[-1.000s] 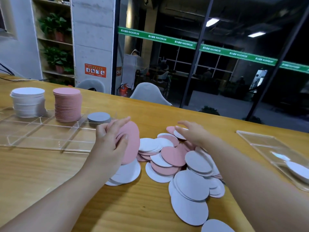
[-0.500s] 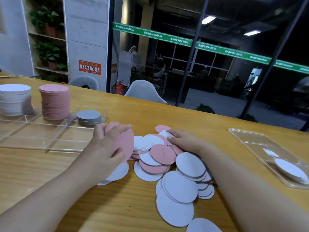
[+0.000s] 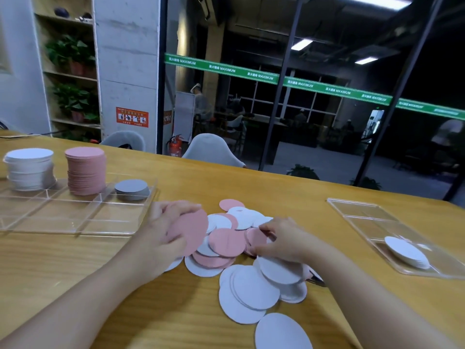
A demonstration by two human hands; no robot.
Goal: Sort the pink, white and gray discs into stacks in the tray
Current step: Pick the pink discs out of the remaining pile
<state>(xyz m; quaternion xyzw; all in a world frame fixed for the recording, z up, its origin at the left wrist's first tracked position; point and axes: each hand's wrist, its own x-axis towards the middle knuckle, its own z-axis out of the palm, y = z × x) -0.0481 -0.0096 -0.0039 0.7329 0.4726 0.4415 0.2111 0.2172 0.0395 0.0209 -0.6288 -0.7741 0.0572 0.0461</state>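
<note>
Gathering goes on at the loose pile (image 3: pixel 241 250) in the middle of the desk (image 3: pixel 75 273), seen from the one head view. A second ago the right hand (image 3: pixel 279 241) lay stretched over the far edge of the pile with fingers reaching; now it has drawn back toward the person and its fingers curl down to pinch a pink disc (image 3: pixel 256 238) on top of the heap, so another pink one looks about to join the batch. The left hand (image 3: pixel 163 230) has kept its grip all along, fingers wrapped round a clutch of pink discs (image 3: pixel 193 230) held on edge just left of the pile, though it now sits a little lower and closer to the heap. In the tray (image 3: pixel 75 222) at the left, the white stack (image 3: pixel 30 170), pink stack (image 3: pixel 85 172) and low gray stack (image 3: pixel 132 188) stand side by side along the far row, unchanged. Many white and pink discs lie unsorted, so I judge the job well short of done. A second tray (image 3: pixel 364 215) at the right holds a few white discs (image 3: pixel 406 251).
</note>
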